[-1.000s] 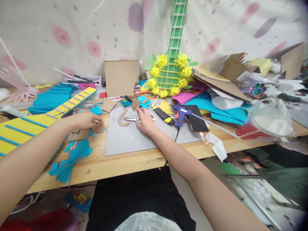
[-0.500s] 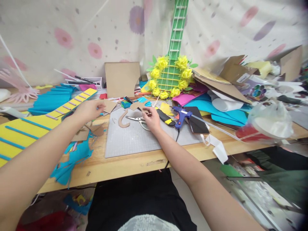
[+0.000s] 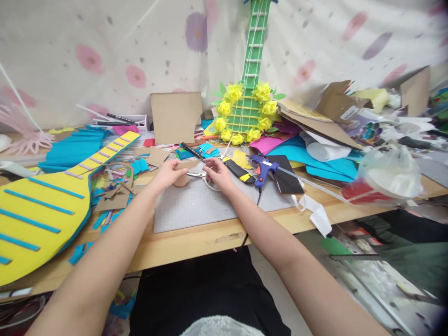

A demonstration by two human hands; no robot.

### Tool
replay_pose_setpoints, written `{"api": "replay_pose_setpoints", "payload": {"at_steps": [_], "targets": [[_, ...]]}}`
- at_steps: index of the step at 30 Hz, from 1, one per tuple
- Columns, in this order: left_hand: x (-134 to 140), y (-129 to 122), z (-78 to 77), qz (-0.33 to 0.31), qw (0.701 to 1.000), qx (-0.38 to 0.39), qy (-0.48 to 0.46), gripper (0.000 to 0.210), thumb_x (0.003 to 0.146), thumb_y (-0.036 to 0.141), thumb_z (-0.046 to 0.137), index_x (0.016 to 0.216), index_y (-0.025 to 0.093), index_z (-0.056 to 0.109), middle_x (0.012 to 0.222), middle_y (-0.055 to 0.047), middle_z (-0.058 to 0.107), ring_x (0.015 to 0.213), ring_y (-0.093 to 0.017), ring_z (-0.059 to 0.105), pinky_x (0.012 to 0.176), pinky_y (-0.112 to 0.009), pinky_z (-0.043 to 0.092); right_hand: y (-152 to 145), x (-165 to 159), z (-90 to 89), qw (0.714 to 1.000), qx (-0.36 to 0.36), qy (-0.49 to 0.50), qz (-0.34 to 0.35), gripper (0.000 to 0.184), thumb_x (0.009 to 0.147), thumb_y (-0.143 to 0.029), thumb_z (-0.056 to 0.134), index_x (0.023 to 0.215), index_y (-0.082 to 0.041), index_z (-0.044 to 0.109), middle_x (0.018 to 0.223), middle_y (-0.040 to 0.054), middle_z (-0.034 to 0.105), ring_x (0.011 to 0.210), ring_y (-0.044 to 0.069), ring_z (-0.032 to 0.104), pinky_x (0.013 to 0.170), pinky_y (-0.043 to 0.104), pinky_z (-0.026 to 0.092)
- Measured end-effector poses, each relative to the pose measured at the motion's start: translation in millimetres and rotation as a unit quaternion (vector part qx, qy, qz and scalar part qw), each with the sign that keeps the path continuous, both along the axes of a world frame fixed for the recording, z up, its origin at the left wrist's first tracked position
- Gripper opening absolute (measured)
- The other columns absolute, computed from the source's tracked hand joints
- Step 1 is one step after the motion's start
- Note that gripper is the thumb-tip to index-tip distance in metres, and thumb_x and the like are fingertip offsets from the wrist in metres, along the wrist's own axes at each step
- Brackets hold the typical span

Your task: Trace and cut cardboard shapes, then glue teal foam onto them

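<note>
My left hand [image 3: 170, 174] is over the left part of the grey cutting mat [image 3: 196, 212], its fingers closed at the left end of a small brown cardboard piece [image 3: 187, 164]. At the other end of that piece is my right hand [image 3: 217, 174], thumb and fingers bent together in a pinch. A pair of scissors [image 3: 196, 174] lies on the mat between the hands, blades pointing left and its pale handle partly under my right hand. Another cardboard bit [image 3: 180, 181] shows below my left fingertips, mostly covered.
A yellow guitar-shaped craft [image 3: 38, 205] lies at left beside cardboard scraps [image 3: 114, 198]. Behind the mat stands a green guitar shape with yellow flowers [image 3: 247, 107]. To the right are a utility knife [image 3: 240, 170], blue glue gun [image 3: 262, 170], phone [image 3: 289, 179] and bagged red cup [image 3: 367, 189].
My left hand has come right and down from the scraps to the cardboard piece beside my right hand. It now covers much of the curved cardboard bit. The scissors stay put.
</note>
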State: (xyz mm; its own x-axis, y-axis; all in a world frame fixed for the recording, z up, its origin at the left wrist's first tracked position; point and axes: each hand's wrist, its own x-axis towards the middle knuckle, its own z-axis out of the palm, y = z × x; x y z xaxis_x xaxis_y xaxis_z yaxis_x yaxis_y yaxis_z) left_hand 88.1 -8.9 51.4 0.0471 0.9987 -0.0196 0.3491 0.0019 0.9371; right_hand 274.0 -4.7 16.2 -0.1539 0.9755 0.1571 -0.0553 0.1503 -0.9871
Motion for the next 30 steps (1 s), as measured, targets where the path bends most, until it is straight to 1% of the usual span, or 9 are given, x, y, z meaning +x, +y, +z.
{"api": "replay_pose_setpoints", "payload": {"at_steps": [3,5,10,17,21,23,25,28,30], "targets": [[0.8,-3.8,-11.5,0.112,0.987,0.001,-0.118,0.045,0.045,0.044,0.078,0.072,0.016,0.056,0.070,-0.002,0.062,0.066,-0.016,0.057,0.064,-0.028,0.042,1.5,-6.5,0.8,1.000,-0.021,-0.012,-0.016,0.037,0.071,-0.033,0.062,0.101,-0.019,0.047,0.080,-0.0017,0.053,0.054,0.007,0.052,0.048,0.022,0.041],[6.7,-8.0,-15.2,0.134,0.976,-0.017,-0.168,0.045,0.046,0.045,0.077,0.072,0.017,0.053,0.069,0.000,0.060,0.064,-0.015,0.056,0.062,-0.027,0.042,0.8,-13.5,1.7,0.999,-0.033,-0.025,0.005,0.039,0.070,-0.032,0.064,0.102,-0.019,0.046,0.079,-0.0016,0.055,0.056,0.008,0.053,0.049,0.022,0.043],[23.2,-16.0,-13.5,0.108,0.987,-0.040,-0.114,0.036,0.056,0.042,0.073,0.067,0.019,0.047,0.062,0.003,0.054,0.059,-0.013,0.053,0.057,-0.026,0.041,-0.8,-26.1,-1.8,0.996,-0.048,-0.043,0.066,0.036,0.068,-0.017,0.060,0.101,-0.020,0.047,0.068,-0.0049,0.057,0.059,0.010,0.057,0.055,0.023,0.048],[3.4,-3.3,9.2,0.059,0.997,-0.023,-0.050,0.027,0.069,0.043,0.063,0.077,0.018,0.054,0.073,-0.002,0.062,0.070,-0.016,0.060,0.064,-0.029,0.048,9.3,-9.7,-11.6,0.988,0.025,-0.138,-0.065,0.025,0.072,-0.018,0.057,0.097,-0.018,0.053,0.073,-0.0017,0.061,0.066,0.011,0.058,0.067,0.029,0.049],[-32.5,4.7,41.8,0.067,0.987,0.044,0.142,0.030,0.078,0.047,0.052,0.069,0.018,0.055,0.071,-0.004,0.063,0.073,-0.018,0.060,0.071,-0.032,0.048,8.5,-4.9,-8.4,0.974,0.028,-0.211,-0.082,0.022,0.075,-0.019,0.055,0.097,-0.018,0.057,0.079,0.0010,0.064,0.070,0.013,0.059,0.072,0.032,0.048],[-54.9,10.1,52.7,0.116,0.934,0.049,0.333,0.035,0.080,0.049,0.048,0.065,0.018,0.054,0.069,-0.006,0.062,0.075,-0.023,0.060,0.073,-0.037,0.046,6.7,-5.2,-5.8,0.969,0.026,-0.235,-0.075,0.022,0.076,-0.019,0.056,0.098,-0.019,0.059,0.081,0.0018,0.064,0.072,0.014,0.060,0.073,0.032,0.048],[-77.1,19.0,53.8,0.134,0.879,0.040,0.457,0.031,0.082,0.046,0.046,0.077,0.017,0.057,0.081,-0.009,0.064,0.083,-0.027,0.059,0.075,-0.041,0.045,5.4,-5.8,-3.5,0.966,0.022,-0.247,-0.077,0.022,0.076,-0.018,0.056,0.098,-0.019,0.060,0.082,0.0022,0.064,0.072,0.014,0.060,0.073,0.032,0.048],[-101.7,37.2,41.3,0.077,0.844,0.031,0.529,0.034,0.076,0.036,0.058,0.101,0.014,0.056,0.109,-0.014,0.062,0.098,-0.028,0.056,0.081,-0.039,0.044,4.9,-5.5,-1.6,0.968,0.020,-0.237,-0.082,0.020,0.076,-0.018,0.055,0.095,-0.019,0.061,0.081,0.0021,0.065,0.072,0.014,0.059,0.074,0.033,0.048],[-108.1,48.0,33.2,0.050,0.822,-0.031,0.567,0.036,0.073,0.036,0.062,0.099,0.013,0.057,0.100,-0.014,0.064,0.091,-0.028,0.058,0.077,-0.038,0.045,5.0,-4.7,-1.9,0.972,0.025,-0.220,-0.081,0.018,0.077,-0.017,0.054,0.093,-0.019,0.061,0.081,0.0019,0.065,0.072,0.014,0.058,0.074,0.033,0.048]]}}
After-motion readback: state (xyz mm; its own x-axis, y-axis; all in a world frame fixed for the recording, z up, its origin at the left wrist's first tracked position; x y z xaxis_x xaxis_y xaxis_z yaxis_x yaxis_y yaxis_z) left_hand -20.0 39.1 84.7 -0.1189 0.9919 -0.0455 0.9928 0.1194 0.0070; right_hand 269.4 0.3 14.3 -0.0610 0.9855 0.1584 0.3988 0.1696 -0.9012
